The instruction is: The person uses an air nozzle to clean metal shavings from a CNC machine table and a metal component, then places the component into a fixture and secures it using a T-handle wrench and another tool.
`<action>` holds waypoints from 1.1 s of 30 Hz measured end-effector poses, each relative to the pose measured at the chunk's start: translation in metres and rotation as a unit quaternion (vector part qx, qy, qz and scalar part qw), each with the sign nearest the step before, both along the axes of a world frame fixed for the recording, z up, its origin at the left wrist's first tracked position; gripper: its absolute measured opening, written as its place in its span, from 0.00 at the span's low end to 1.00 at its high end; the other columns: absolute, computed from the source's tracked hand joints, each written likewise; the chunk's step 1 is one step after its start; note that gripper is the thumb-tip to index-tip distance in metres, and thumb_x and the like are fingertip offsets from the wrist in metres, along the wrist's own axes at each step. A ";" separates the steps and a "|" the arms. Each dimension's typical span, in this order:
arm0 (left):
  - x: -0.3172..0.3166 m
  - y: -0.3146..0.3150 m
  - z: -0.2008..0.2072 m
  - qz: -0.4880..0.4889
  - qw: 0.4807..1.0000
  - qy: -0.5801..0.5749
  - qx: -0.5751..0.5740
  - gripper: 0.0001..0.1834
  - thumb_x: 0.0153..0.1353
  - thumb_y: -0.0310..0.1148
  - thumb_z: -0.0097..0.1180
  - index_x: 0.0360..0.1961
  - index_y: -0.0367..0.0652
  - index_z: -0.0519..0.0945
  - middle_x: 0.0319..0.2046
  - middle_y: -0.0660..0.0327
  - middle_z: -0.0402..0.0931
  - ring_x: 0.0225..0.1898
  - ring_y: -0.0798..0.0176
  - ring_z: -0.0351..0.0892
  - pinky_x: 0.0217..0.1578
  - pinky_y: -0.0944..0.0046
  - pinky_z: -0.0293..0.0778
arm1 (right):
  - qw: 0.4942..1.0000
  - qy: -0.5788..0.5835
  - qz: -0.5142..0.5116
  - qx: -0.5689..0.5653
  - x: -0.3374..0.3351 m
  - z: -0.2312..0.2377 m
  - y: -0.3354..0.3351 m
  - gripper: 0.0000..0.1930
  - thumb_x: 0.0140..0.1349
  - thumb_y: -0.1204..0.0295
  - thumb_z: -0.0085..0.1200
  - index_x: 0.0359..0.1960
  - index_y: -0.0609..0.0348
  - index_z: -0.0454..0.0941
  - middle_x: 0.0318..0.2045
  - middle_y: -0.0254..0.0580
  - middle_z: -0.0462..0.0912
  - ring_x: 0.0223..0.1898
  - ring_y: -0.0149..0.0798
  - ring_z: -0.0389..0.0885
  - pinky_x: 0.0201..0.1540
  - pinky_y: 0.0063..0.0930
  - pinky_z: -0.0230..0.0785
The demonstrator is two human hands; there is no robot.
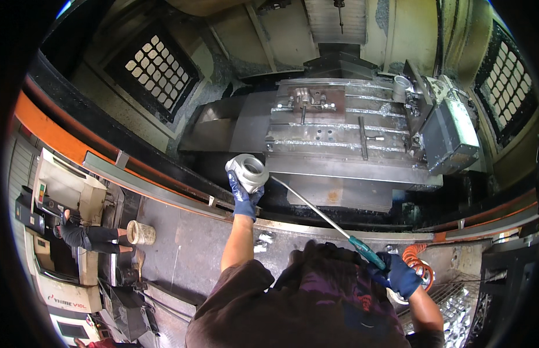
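My left hand (244, 203), in a dark blue glove, holds up a grey metal casting (239, 171) with a round bore. It is in front of the machine bed's near left corner. My right hand (402, 278), gloved alike, is closed around the teal handle of an air blow gun (366, 250). The gun's long thin tube slants up and left, and its tip is close to the casting's right side; whether they touch I cannot tell. Beside my right hand an orange coiled hose (413, 253) loops down.
Ahead lies a slotted machine table (345, 136) with a clamping fixture (307, 103), a loose bar (363, 138) and metal chips. A second casting (401, 87) sits by the boxy unit (455, 130). Far left are a person (89, 235) and a bucket (140, 233). Metal parts (455, 319) fill the lower right.
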State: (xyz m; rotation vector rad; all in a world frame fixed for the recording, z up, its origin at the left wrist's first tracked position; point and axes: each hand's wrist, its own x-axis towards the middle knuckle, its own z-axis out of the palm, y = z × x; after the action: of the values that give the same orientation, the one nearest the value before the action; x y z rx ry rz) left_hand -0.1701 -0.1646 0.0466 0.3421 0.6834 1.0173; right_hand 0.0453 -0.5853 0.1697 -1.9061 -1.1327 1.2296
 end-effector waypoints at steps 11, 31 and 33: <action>-0.004 -0.003 -0.010 0.040 0.999 0.026 0.013 0.39 0.54 0.68 0.48 0.59 0.54 0.67 0.52 0.59 0.72 0.48 0.53 0.75 0.47 0.51 0.76 | 0.998 0.024 0.054 -0.029 0.001 0.001 -0.016 0.16 0.54 0.65 0.59 0.44 0.55 0.79 0.30 0.44 0.83 0.29 0.35 0.80 0.38 0.30 0.72; -0.052 -0.011 -0.032 -0.161 0.979 0.067 0.104 0.29 0.63 0.44 0.52 0.61 0.37 0.67 0.53 0.55 0.73 0.52 0.57 0.75 0.52 0.61 0.72 | 0.997 -0.011 0.038 -0.061 0.014 -0.007 -0.010 0.15 0.53 0.69 0.60 0.41 0.60 0.78 0.33 0.50 0.82 0.35 0.41 0.80 0.42 0.34 0.70; -0.058 -0.011 -0.034 -0.178 0.972 0.106 0.115 0.29 0.64 0.46 0.52 0.60 0.38 0.67 0.54 0.55 0.72 0.53 0.57 0.74 0.54 0.60 0.70 | 0.996 -0.001 0.044 -0.072 0.015 -0.008 -0.010 0.14 0.53 0.69 0.60 0.41 0.60 0.78 0.33 0.49 0.83 0.34 0.41 0.80 0.42 0.34 0.70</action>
State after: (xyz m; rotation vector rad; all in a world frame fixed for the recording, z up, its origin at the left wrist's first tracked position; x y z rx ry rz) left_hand -0.2282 -0.1756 0.0122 0.7571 0.6655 0.7224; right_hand 0.0600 -0.5956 0.1618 -1.9797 -1.1683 1.3917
